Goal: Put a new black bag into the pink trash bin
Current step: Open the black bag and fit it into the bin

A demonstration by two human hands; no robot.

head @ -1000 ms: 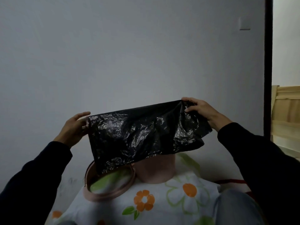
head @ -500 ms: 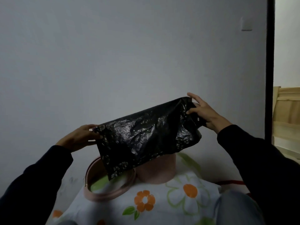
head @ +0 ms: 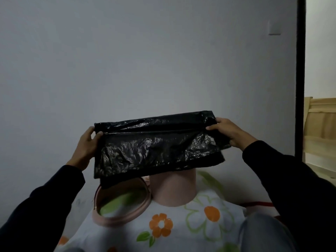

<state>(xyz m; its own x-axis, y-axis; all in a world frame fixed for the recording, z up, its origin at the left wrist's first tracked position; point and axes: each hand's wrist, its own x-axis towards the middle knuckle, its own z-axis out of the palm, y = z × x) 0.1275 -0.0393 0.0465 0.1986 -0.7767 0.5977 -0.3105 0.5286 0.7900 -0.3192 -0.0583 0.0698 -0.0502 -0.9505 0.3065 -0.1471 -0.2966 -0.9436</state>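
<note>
A crinkled black bag (head: 156, 146) is stretched flat in the air in front of me, folded along its length. My left hand (head: 86, 145) grips its left end and my right hand (head: 227, 132) grips its right end. Below the bag stands the pink trash bin (head: 173, 190) on a flowered sheet, its top hidden by the bag. A pink ring (head: 123, 213), separate from the bin, lies just left of it on the sheet.
The flowered sheet (head: 181, 231) covers the surface under the bin. A grey wall (head: 145, 60) rises right behind it. A dark door frame (head: 300, 79) and pale wooden furniture (head: 321, 128) are at the right. My knee (head: 261, 233) is at the lower right.
The bag went from tilted and bunched to level and pulled wider between my hands. My left hand rose and my right hand shifted outward to the right.
</note>
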